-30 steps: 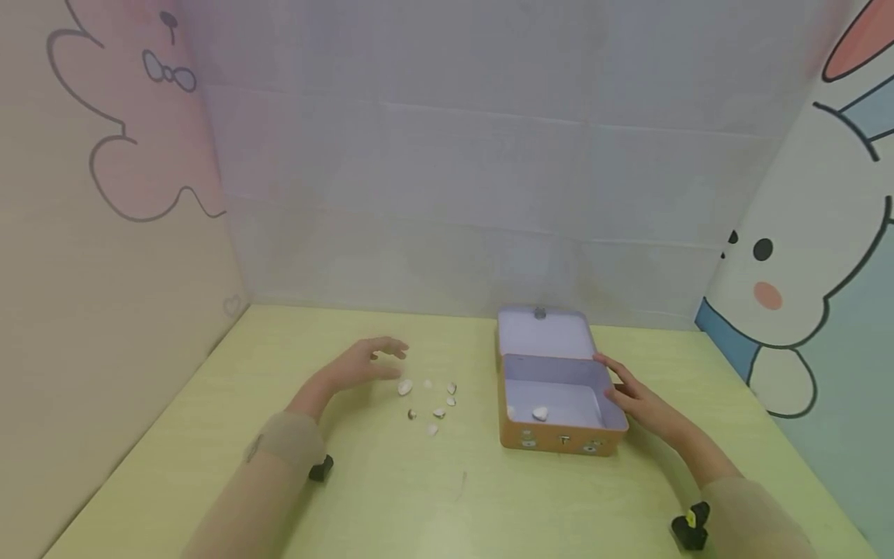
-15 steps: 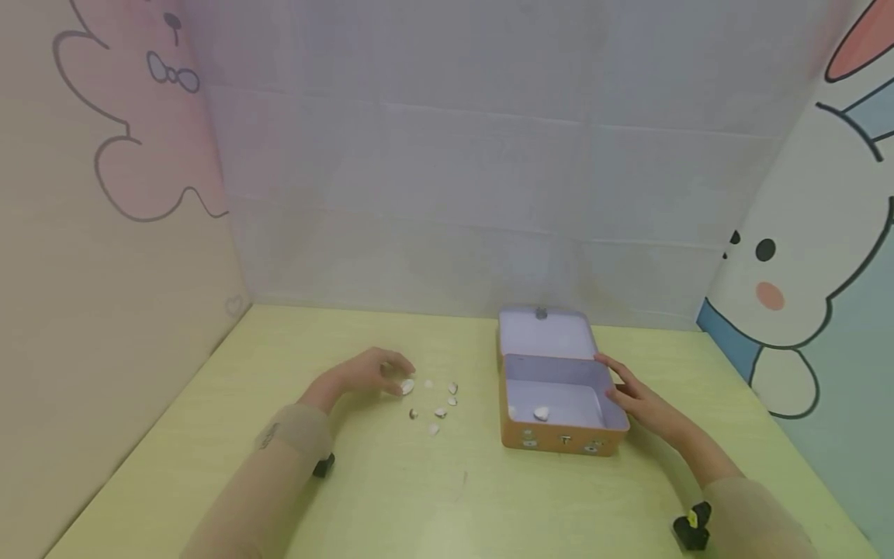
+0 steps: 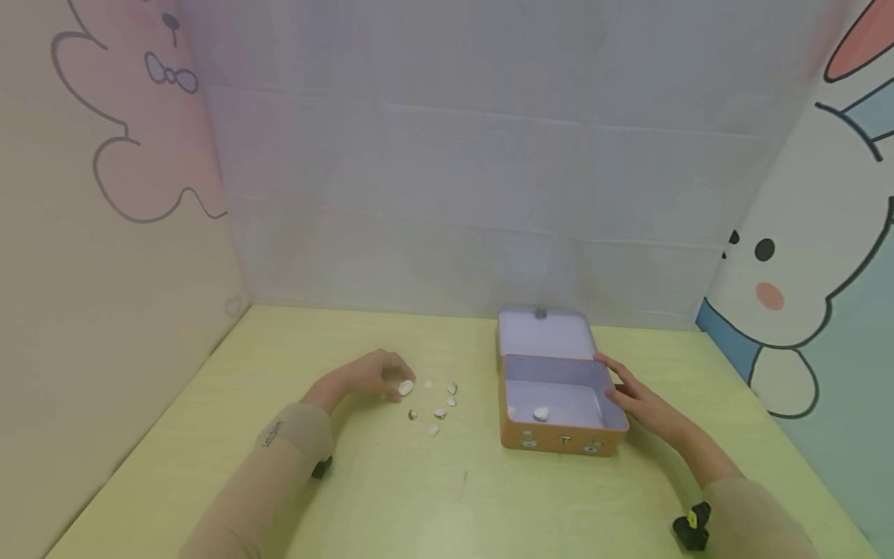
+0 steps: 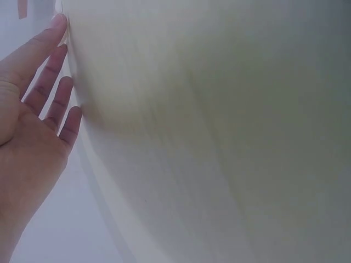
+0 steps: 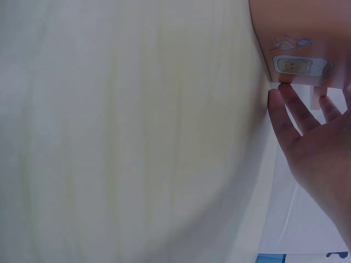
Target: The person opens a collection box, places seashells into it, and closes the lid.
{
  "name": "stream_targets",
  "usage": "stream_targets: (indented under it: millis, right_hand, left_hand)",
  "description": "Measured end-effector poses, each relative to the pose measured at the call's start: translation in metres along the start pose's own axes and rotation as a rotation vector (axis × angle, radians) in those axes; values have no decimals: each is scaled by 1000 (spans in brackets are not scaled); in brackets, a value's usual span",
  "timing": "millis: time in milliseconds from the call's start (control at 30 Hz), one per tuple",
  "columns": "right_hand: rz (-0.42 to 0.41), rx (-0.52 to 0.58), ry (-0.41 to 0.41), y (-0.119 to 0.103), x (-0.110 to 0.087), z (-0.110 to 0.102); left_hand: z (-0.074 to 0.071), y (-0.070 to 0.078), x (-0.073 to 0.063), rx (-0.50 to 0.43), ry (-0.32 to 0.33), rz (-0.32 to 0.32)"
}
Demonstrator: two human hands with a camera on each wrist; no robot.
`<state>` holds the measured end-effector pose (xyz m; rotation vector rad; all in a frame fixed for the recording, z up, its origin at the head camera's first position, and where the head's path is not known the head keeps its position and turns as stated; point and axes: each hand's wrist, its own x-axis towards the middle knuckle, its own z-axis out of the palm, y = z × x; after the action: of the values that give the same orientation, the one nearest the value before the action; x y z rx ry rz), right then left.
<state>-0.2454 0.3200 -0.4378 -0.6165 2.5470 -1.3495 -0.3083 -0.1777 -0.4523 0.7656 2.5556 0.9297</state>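
In the head view, my left hand [image 3: 369,375] has thumb and forefinger on either side of a white seashell [image 3: 407,387], pinching it low over the table. Several smaller shells lie just right of it, among them a pale shell [image 3: 433,430] and a darker-edged shell [image 3: 440,414]. An orange tin case [image 3: 559,439] with a lilac inside stands to the right, lid tipped back. Inside it sits a white shell [image 3: 541,414]. My right hand [image 3: 646,404] holds the case's right wall, thumb over the rim; in the right wrist view, fingers [image 5: 296,107] reach its outer side.
The pale yellow table [image 3: 391,497] runs back to a whitish curtain [image 3: 419,202]. Printed panels with cartoon animals stand at left and right. The open lid [image 3: 545,334] leans back toward the curtain. Black devices [image 3: 691,526] sit at both wrists.
My left hand has moved slightly right and down to the white seashell, and its thumb and forefinger have closed around it. The right hand and the tin case stay where they were.
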Motion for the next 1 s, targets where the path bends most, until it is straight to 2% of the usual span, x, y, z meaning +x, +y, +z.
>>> stream_targets:
  millis: [233,433,767,1000]
  right_hand:
    - [-11,6,1,1,0,0]
    - [0,9,0,1,-1,-1]
    - [-16,15,0,3,1,0]
    - [-36,5,3,3,1,0]
  left_hand:
    - [0,2,0,8,-9,11]
    - [0,3,2,17,-2,-14]
    - [-7,17,-2,18,59,-31]
    - [-16,30,-3,35,85,26]
